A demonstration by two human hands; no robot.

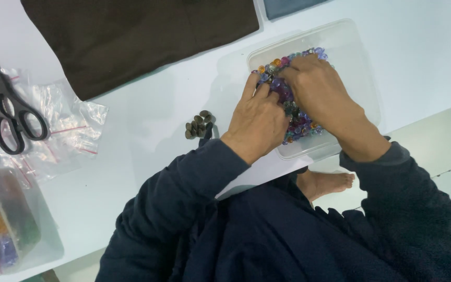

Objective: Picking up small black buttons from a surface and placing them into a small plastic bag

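Reaching into a clear plastic container (358,62) on the white table (147,120), both hands worked among a heap of small coloured beads (293,117), purple, orange and blue. The left hand (257,122) lay over the near side of the heap with its fingers curled down into the beads. The right hand (319,91) covered the far side, and its fingertips met those of the left hand near the top of the heap. Whether each grip was closed on a bead I could not tell, because the fingertips were hidden among the beads. Such beads looked light, hard and smooth, so they would probably slip easily and are best taken one at a time between thumb and forefinger. Just beside the container, to the left, lay a small pile of dark metal pieces (198,124). Black scissors (6,104) rested on clear plastic bags (69,125) well apart, and a dark brown cloth (131,36) lay beyond.
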